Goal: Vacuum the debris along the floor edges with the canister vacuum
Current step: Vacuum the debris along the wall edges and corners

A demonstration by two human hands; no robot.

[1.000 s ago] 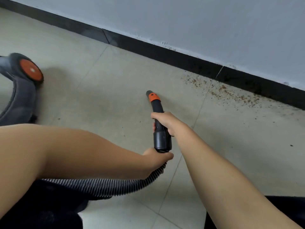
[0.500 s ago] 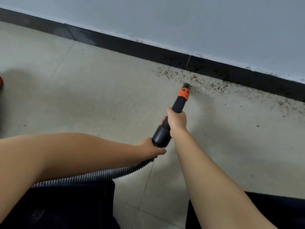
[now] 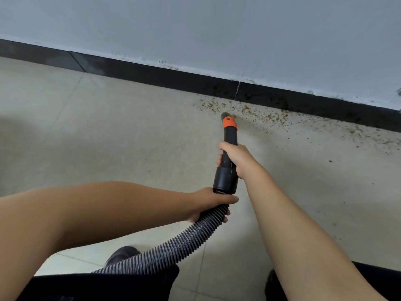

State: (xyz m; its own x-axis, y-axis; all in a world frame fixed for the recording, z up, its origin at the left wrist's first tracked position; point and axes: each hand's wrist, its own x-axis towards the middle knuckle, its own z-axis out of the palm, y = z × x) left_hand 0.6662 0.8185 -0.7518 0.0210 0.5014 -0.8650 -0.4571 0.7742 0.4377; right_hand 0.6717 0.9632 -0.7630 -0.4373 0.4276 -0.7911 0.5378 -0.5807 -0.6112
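The right hand (image 3: 235, 158) wraps its fingers around the rigid black plastic wand with orange collar (image 3: 228, 148); the left hand (image 3: 211, 203) grips the ribbed grey flexible hose (image 3: 173, 248) just behind it. The nozzle tip sits at the near edge of the fine brown granular debris (image 3: 260, 115), which spreads toward 3 o'clock along the glossy black baseboard (image 3: 152, 72). Risk: an angled tip may scatter the grains across the smooth beige floor tiles (image 3: 108, 137), and a taut hose may pull the tip off line.
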